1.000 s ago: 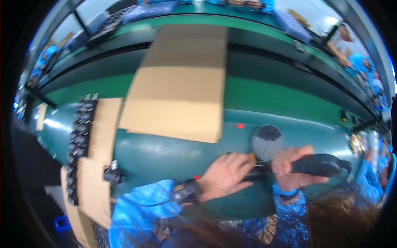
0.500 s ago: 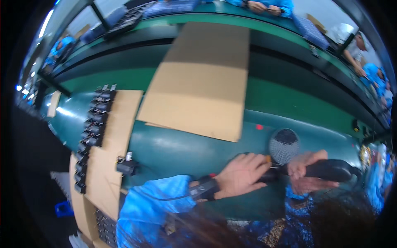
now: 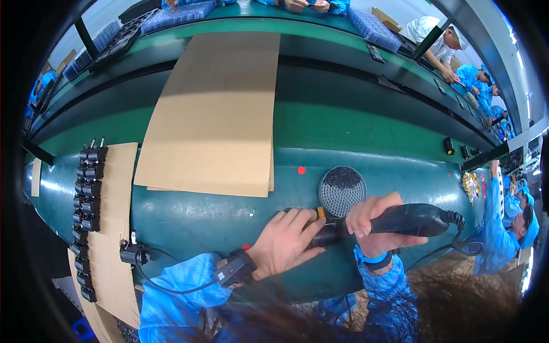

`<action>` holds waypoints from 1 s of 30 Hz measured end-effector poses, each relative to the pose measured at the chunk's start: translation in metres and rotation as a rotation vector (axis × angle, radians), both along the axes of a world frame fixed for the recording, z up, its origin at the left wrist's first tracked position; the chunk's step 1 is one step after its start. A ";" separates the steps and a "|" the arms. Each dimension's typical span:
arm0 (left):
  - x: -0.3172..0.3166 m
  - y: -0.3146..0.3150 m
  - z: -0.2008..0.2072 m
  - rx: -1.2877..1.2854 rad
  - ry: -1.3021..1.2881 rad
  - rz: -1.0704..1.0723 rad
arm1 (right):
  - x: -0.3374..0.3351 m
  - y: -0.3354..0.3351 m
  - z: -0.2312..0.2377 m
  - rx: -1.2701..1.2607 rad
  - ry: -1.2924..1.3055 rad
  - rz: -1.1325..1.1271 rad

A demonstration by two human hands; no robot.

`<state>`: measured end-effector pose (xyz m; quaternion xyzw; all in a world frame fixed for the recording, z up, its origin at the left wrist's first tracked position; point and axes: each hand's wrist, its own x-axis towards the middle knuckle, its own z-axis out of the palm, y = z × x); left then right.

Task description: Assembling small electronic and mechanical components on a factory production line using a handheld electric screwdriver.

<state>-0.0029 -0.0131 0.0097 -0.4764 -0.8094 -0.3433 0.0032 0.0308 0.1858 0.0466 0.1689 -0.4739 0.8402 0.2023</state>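
Note:
My right hand (image 3: 372,220) is wrapped around a black electric screwdriver (image 3: 414,220), held nearly level, with a coiled cable at its back end. The screwdriver's front end points left at a dark housing (image 3: 326,234) on the green table. My left hand (image 3: 289,240) rests on that housing, fingers bent over its left side and holding it. A small orange-yellow piece (image 3: 321,213) shows by its fingertips. Whether the bit touches the housing cannot be seen. Just beyond my hands is a round dish (image 3: 343,197) of tiny dark screws.
Cardboard sheets (image 3: 211,126) lie ahead on the left. Several black units (image 3: 88,194) stand in a row along a cardboard strip (image 3: 117,228), beside a single black adapter-like unit (image 3: 134,251). A metal frame post (image 3: 486,157) rises at right. Co-workers in blue (image 3: 497,228) sit nearby.
The view has swung right, so the table contents sit farther left in the picture. My right hand, blurred with fingers extended before, now closes around the screwdriver. My left hand stays at the housing.

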 end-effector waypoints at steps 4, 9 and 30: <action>0.000 0.000 -0.001 0.003 -0.003 -0.003 | -0.004 0.003 -0.005 0.035 0.055 0.077; 0.000 0.000 0.002 -0.013 -0.003 0.002 | -0.002 0.002 -0.013 -0.020 0.015 0.083; -0.001 -0.001 0.001 0.007 0.006 -0.001 | -0.035 0.035 0.002 0.069 -0.079 -0.301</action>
